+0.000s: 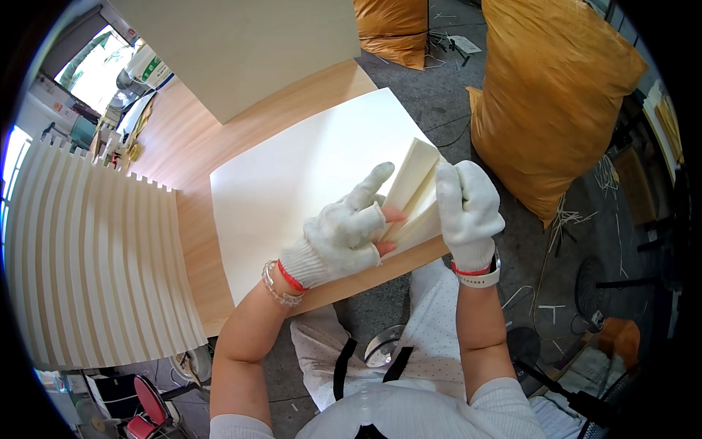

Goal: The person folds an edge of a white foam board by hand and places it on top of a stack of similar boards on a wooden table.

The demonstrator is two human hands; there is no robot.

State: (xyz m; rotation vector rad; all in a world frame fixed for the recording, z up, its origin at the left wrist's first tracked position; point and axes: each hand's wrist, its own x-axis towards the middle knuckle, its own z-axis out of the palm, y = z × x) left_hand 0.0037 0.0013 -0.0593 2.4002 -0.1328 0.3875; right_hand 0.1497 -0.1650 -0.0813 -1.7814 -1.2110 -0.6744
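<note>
A folded cream strip, looking like stiff paper or foam sheet, stands angled on a large white sheet. My left hand, in a white knitted glove with bare fingertips showing, grips its lower part, one gloved finger stretched out along the sheet. My right hand, also gloved, is closed at the strip's right edge near its upper end. Its fingertips are curled out of sight. The white sheet lies on a light wood table.
A stack of slatted cream pieces stands left. A beige panel rises at the table's far side. A big orange sack and another orange sack stand on the grey floor. A red chair is lower left.
</note>
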